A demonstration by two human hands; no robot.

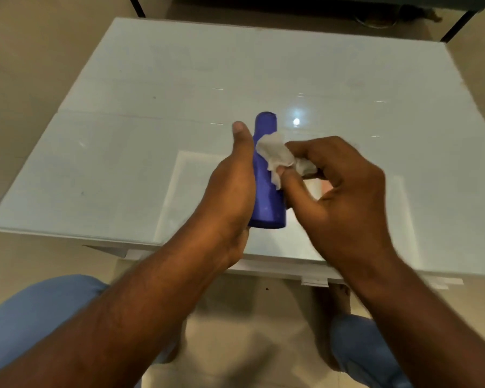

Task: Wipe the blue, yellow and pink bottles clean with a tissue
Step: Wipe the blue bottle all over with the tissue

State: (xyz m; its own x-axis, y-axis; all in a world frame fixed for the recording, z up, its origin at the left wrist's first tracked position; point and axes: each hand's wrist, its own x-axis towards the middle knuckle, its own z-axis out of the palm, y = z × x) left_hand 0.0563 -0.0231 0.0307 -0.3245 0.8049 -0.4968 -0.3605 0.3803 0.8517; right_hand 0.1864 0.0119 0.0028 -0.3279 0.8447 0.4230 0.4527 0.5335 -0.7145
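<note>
A person's left hand [230, 189] grips the blue bottle [266, 177] above the near edge of a white glass surface [123, 135], its long axis pointing away from the body. The right hand [339, 191] pinches a crumpled tissue [275, 155] against the bottle's right flank, near mid-length. The yellow and pink bottles are not clearly in view.

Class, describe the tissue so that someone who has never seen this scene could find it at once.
Start at the white glass-topped table. Above its near edge the left hand grips a blue bottle. The tissue is the crumpled white wad that the right hand pinches against the bottle's upper side, the only soft, wrinkled thing there.
</note>
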